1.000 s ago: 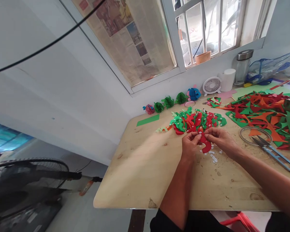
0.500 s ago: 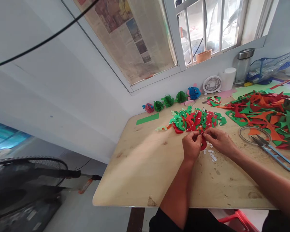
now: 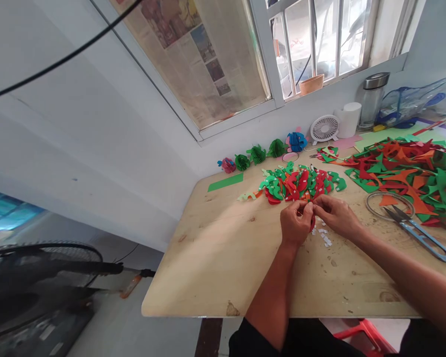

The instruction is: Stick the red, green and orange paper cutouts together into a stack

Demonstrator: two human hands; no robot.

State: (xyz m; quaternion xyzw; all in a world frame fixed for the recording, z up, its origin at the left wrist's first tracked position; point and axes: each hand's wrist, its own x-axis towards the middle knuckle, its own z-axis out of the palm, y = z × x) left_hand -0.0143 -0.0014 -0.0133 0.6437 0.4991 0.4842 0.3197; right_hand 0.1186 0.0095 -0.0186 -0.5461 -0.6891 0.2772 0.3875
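Note:
My left hand is closed, its thumb and fingers pinching a curved red paper cutout that is mostly hidden behind them. My right hand comes in from the right, with thumb and forefinger pinched at the upper part of the same cutout, touching the left fingertips. Just beyond both hands lies a heap of green and red paper cutouts, several with small white squares on them. Small white scraps are scattered on the table beneath my right hand.
Blue-handled thread snips and a metal ring lie at right, near a large pile of paper offcuts. A small white fan, a glass bottle and folded paper ornaments stand along the wall. A green strip lies left.
My fingertips have drawn closer together, and less of the red cutout shows below them. The view has shifted very slightly; the things on the table look the same.

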